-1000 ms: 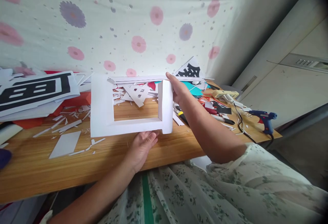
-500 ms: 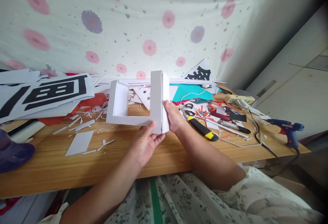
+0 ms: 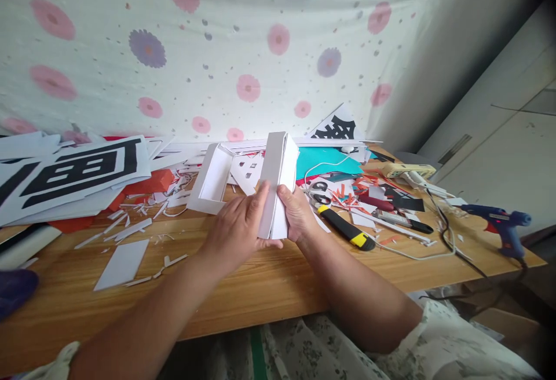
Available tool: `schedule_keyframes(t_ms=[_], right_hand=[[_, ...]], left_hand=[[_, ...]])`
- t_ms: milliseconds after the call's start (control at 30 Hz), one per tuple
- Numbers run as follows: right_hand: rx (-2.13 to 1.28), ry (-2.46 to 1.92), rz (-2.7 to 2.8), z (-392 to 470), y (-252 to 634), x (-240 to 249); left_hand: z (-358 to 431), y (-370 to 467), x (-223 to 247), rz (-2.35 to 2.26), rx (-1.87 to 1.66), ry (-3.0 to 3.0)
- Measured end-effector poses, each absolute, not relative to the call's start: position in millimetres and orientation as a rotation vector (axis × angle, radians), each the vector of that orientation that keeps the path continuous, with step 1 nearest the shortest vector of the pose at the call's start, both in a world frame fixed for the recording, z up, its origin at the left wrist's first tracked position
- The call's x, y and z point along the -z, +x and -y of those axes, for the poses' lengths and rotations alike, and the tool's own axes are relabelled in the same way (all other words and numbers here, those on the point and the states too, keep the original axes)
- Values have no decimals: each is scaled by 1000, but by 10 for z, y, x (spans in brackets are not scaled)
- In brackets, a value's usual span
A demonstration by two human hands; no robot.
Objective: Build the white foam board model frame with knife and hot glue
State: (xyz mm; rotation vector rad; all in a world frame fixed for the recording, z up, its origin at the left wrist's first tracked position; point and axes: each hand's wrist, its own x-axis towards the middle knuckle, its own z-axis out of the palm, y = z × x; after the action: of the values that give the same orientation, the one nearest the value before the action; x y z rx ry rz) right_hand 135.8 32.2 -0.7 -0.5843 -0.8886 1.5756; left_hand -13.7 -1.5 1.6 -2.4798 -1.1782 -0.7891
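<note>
Between my hands is a white foam-board piece (image 3: 271,189), a boxy frame with an upright wall at the right and a lower wall at the left. My left hand (image 3: 241,223) wraps round the near lower part of the upright wall, thumb on its front face. My right hand (image 3: 297,212) grips the same wall from the right, thumb pressed near a long seam. The seam runs down the wall and looks slightly parted near the top. My left hand hides part of the frame's bottom strip.
Right of my hands lie a yellow-black utility knife (image 3: 345,226), scissors (image 3: 321,192), a white cable and coloured scraps. A blue glue gun (image 3: 499,223) stands at the right edge, near a power strip (image 3: 406,170). White sheets with black characters (image 3: 87,165) and offcuts lie left.
My left hand has moved up from under the piece to close round the upright wall. The piece has tilted slightly, and my right hand keeps its hold.
</note>
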Motion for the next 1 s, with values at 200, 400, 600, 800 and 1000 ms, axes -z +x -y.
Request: schedule_keyframes(t_ms=[200, 400, 600, 800, 1000], right_hand=[[-1540, -520, 805, -366, 1339, 82], [-1517, -551, 808, -358, 1272, 95], [-1505, -567, 808, -344, 1221, 165], [-1589, -472, 840, -387, 1258, 157], [-1598, -388, 911, -426, 1432, -5]], left_hand=[[29, 48, 56, 1223, 896, -2390], [77, 81, 55, 1307, 934, -2321], [113, 91, 72, 1287, 886, -2299], [142, 0, 106, 1217, 900, -2319], [208, -62, 135, 1176, 966, -2402]])
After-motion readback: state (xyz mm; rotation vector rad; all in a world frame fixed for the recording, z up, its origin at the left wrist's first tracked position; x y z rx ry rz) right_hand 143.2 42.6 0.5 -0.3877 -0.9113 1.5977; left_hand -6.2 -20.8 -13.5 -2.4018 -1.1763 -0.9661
